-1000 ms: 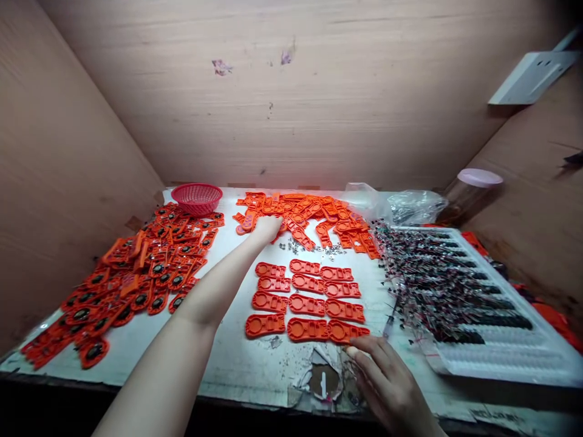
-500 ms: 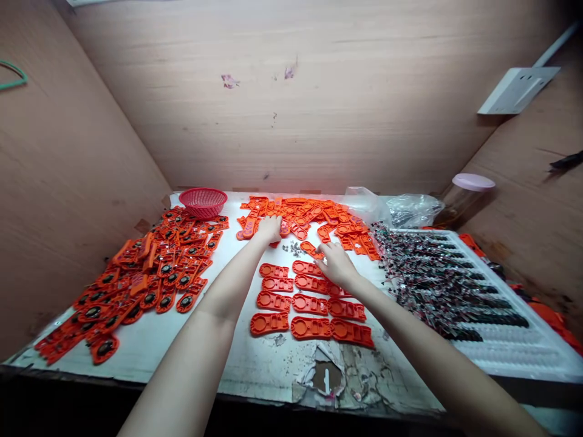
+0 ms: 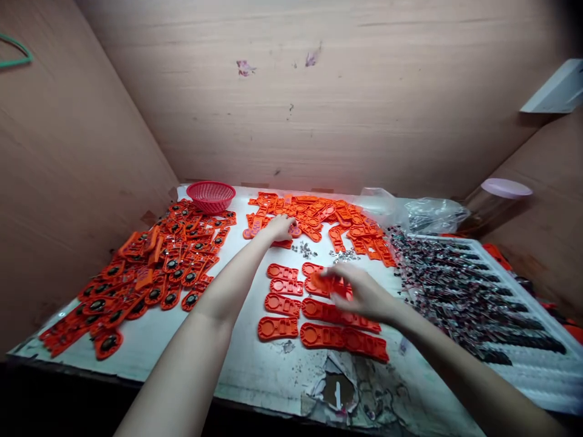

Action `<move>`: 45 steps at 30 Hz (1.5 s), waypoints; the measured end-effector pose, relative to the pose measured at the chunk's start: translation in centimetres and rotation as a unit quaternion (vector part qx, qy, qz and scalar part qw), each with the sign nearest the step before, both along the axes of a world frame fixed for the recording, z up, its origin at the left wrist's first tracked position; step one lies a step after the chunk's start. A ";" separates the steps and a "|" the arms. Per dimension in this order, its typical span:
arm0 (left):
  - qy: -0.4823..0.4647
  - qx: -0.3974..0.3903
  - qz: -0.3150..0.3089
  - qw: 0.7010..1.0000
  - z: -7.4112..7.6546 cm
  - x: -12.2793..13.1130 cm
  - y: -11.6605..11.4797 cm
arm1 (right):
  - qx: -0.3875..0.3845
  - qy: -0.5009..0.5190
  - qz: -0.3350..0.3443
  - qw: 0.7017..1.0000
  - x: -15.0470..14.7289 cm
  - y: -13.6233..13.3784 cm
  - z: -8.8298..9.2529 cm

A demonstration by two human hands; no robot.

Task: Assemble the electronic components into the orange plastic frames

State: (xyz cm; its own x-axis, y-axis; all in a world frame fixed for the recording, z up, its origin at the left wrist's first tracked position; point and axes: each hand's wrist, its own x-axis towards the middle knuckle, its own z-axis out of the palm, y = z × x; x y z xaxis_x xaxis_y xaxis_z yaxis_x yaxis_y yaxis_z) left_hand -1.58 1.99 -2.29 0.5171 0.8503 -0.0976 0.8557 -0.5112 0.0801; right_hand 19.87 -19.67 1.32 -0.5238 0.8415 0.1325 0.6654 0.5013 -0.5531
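My left hand (image 3: 279,227) reaches far across the table into the back heap of empty orange plastic shells (image 3: 319,218), fingers curled on one or more of them. My right hand (image 3: 359,291) hovers over the rows of orange shells (image 3: 314,303) laid out flat in the middle. It pinches one orange shell (image 3: 330,282) that it holds just above the upper right of those rows. A small scatter of tiny metal parts (image 3: 310,249) lies between the heap and the rows.
A heap of orange shells fitted with black round parts (image 3: 150,273) fills the left side. A red mesh basket (image 3: 211,195) stands at the back left. A white tray of dark wired components (image 3: 460,291), plastic bags (image 3: 423,212) and a pink-lidded jar (image 3: 501,197) sit right. Torn table covering (image 3: 339,388) lies near the front edge.
My right hand went from the table's front edge up to the back heap, then came back toward the rows with an orange shell. My left hand stayed in the heap.
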 end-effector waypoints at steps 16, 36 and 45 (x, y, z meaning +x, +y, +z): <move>-0.369 -0.098 0.014 0.924 5.4 -4.6 -11.7 | 0.143 0.064 -0.107 0.982 0.9 -10.1 -5.6; -0.302 0.069 0.117 0.944 -3.8 -6.5 -34.1 | 0.128 -0.131 -0.168 0.969 1.2 8.7 -0.3; -0.249 0.094 0.043 0.963 -4.2 -5.2 -32.3 | 0.118 -0.079 -0.129 0.981 3.3 -14.9 -4.2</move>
State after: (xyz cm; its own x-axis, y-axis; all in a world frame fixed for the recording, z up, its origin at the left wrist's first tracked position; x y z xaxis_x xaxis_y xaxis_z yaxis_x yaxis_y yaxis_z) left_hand -6.76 -30.28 -6.53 0.3872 0.8703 0.3045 0.7747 -0.4862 0.4044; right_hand 23.17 -34.61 -2.90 -0.3265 0.9047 0.2738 0.8557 0.4059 -0.3210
